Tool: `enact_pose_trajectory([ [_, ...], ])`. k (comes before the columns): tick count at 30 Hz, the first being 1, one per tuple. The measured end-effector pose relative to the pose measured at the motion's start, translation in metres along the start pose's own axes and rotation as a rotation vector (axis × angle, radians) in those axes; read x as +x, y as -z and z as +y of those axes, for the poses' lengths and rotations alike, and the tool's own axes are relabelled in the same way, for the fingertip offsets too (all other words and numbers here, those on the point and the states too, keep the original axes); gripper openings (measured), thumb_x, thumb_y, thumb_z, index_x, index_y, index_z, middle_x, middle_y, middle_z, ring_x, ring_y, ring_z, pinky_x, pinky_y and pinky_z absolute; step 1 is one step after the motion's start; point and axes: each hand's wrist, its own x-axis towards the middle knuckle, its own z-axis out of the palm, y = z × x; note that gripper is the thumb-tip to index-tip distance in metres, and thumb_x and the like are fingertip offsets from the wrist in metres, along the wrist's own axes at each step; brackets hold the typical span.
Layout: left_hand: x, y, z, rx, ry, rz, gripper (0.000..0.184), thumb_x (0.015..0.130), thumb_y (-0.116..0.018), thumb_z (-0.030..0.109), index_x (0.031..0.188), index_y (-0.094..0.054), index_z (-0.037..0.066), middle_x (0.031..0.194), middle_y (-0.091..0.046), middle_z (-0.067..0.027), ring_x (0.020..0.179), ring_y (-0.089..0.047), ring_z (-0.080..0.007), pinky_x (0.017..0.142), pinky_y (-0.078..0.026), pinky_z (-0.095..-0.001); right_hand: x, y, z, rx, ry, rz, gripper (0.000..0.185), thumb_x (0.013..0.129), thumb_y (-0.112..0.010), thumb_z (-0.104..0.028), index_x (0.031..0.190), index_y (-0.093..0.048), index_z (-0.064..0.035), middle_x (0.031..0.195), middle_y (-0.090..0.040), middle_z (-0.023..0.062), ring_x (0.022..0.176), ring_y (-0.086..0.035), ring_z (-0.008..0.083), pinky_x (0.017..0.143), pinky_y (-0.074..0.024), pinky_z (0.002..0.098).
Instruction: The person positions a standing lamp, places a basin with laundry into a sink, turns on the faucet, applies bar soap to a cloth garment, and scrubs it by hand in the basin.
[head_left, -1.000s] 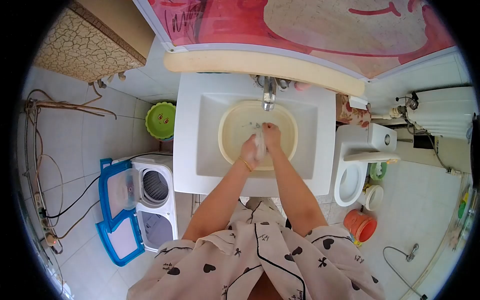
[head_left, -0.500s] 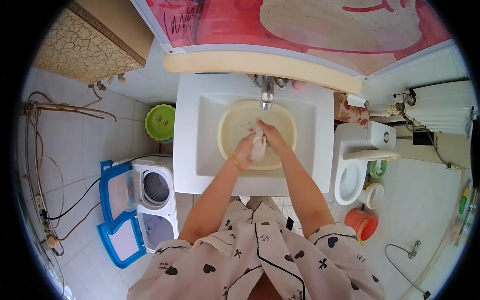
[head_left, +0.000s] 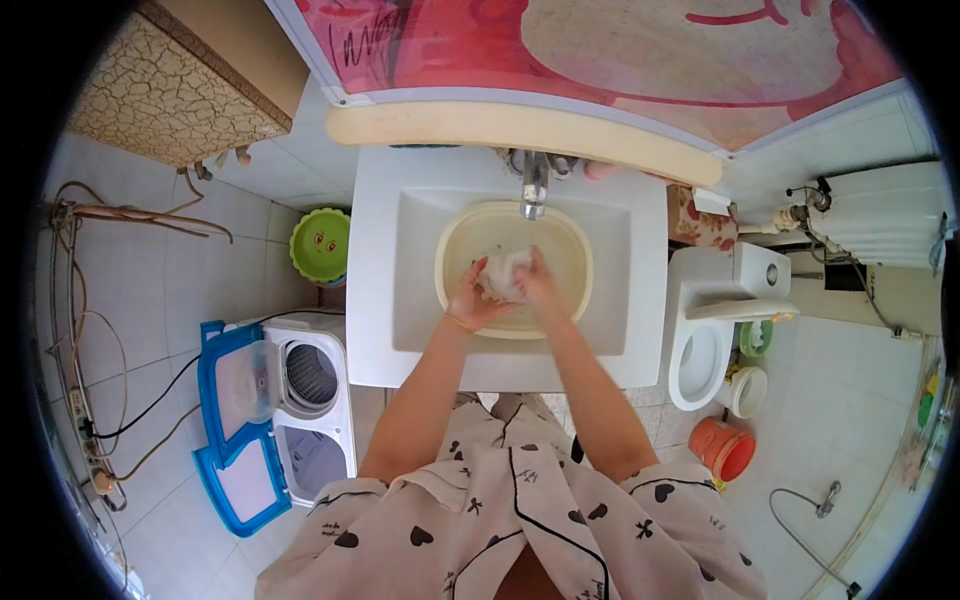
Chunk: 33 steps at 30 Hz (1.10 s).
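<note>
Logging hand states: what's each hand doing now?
Left hand: open, cupped around the white cloth.
Right hand: on the cloth; too blurred to tell grip.

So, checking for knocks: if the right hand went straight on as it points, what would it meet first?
Past the white cloth, the right hand would probably meet the far wall of the cream basin; the faucet seems higher, though depth's unclear.

A whitish cloth [head_left: 508, 272] — bunched and crumpled, its folds slightly blurred — lies between the left hand [head_left: 473, 304] and the right hand [head_left: 541, 283], touching both, with part of it hidden by the fingers. It sits within the outline of a cream oval basin [head_left: 570, 262], smooth and plain-walled, which stands upright, open side up — inside the white rectangular sink [head_left: 612, 280].
</note>
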Motion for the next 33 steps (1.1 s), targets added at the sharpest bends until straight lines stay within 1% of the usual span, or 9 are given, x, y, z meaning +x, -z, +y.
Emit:
enact_pose_trajectory([
  [4, 0.068, 0.045, -0.007, 0.006, 0.018, -0.207, 0.031, 0.092, -0.050, 0.033, 0.116, -0.052, 0.013, 0.103, -0.059, -0.0045, 0.104, -0.056, -0.0266, 0.091, -0.046, -0.0415, -0.058, -0.074, 0.003, -0.659, 0.522, 0.173, 0.034, 0.077, -0.064, -0.027, 0.102, -0.056, -0.0058, 0.081, -0.060, 0.0127, 0.079, -0.058, 0.0304, 0.071, -0.0453, 0.0423],
  [9, 0.054, 0.037, -0.036, 0.067, -0.016, -0.192, 0.030, 0.093, -0.046, 0.036, 0.109, -0.055, 0.013, 0.097, -0.059, -0.0045, 0.096, -0.059, -0.0233, 0.084, -0.049, -0.0380, -0.019, -0.045, 0.003, -1.118, 0.161, 0.399, 0.038, 0.077, -0.065, -0.033, 0.093, -0.063, 0.0016, 0.084, -0.063, 0.0241, 0.086, -0.060, 0.0386, 0.074, -0.0463, 0.0458],
  [15, 0.041, 0.015, -0.031, 0.080, -0.149, -0.210, 0.040, 0.090, -0.047, 0.047, 0.108, -0.057, 0.012, 0.100, -0.063, -0.0051, 0.092, -0.060, -0.0212, 0.080, -0.050, -0.0365, -0.006, -0.033, -0.008, -0.750, 0.155, 0.414, 0.026, 0.077, -0.062, -0.026, 0.086, -0.065, -0.0020, 0.082, -0.064, 0.0227, 0.077, -0.064, 0.0366, 0.068, -0.0489, 0.0458],
  [17, 0.079, 0.062, 0.002, 0.020, 0.080, -0.534, 0.034, 0.090, -0.050, 0.040, 0.106, -0.057, 0.012, 0.096, -0.063, -0.0051, 0.089, -0.061, -0.0205, 0.079, -0.050, -0.0348, -0.037, -0.056, -0.004, -0.900, 0.285, 0.313, 0.029, 0.077, -0.062, -0.028, 0.083, -0.065, -0.0002, 0.081, -0.064, 0.0233, 0.078, -0.064, 0.0370, 0.068, -0.0491, 0.0457],
  [19, 0.084, 0.070, 0.005, 0.056, 0.050, -0.501, 0.030, 0.089, -0.052, 0.036, 0.105, -0.058, 0.012, 0.093, -0.064, -0.0053, 0.086, -0.062, -0.0197, 0.078, -0.050, -0.0338, -0.058, -0.069, -0.005, -0.979, 0.362, 0.155, 0.036, 0.076, -0.063, -0.031, 0.083, -0.062, 0.0041, 0.077, -0.063, 0.0239, 0.076, -0.063, 0.0385, 0.069, -0.0487, 0.0462],
  [22, 0.072, 0.046, -0.031, 0.188, -0.218, -0.125, 0.029, 0.088, -0.054, 0.035, 0.104, -0.058, 0.011, 0.092, -0.064, -0.0063, 0.085, -0.062, -0.0186, 0.077, -0.050, -0.0335, -0.008, -0.038, 0.017, -1.094, 0.153, 0.403, 0.036, 0.077, -0.061, -0.033, 0.083, -0.063, 0.0024, 0.075, -0.063, 0.0229, 0.076, -0.063, 0.0389, 0.070, -0.0485, 0.0472],
  [27, 0.042, -0.002, -0.043, 0.135, -0.273, -0.143, 0.026, 0.089, -0.054, 0.029, 0.104, -0.058, 0.009, 0.094, -0.062, -0.0042, 0.083, -0.061, -0.0172, 0.072, -0.050, -0.0322, 0.044, 0.005, 0.033, -0.715, -0.014, 0.397, 0.039, 0.080, -0.059, -0.034, 0.091, -0.062, 0.0032, 0.084, -0.063, 0.0245, 0.083, -0.062, 0.0412, 0.073, -0.0482, 0.0477],
  [30, 0.048, 0.015, -0.006, 0.145, 0.006, -0.097, 0.025, 0.090, -0.053, 0.031, 0.102, -0.058, 0.010, 0.095, -0.062, -0.0042, 0.083, -0.061, -0.0174, 0.072, -0.050, -0.0317, -0.026, -0.054, 0.009, -0.802, 0.384, 0.362, 0.039, 0.082, -0.056, -0.034, 0.097, -0.061, 0.0022, 0.093, -0.063, 0.0241, 0.089, -0.060, 0.0415, 0.076, -0.0472, 0.0481],
  [33, 0.118, 0.085, -0.001, -0.012, 0.022, -0.548, 0.027, 0.090, -0.053, 0.035, 0.100, -0.058, 0.011, 0.093, -0.063, -0.0039, 0.082, -0.061, -0.0177, 0.071, -0.051, -0.0317, -0.039, -0.064, 0.005, -0.907, 0.264, 0.192, 0.040, 0.084, -0.055, -0.036, 0.095, -0.060, 0.0022, 0.096, -0.062, 0.0236, 0.092, -0.059, 0.0396, 0.078, -0.0469, 0.0481],
])
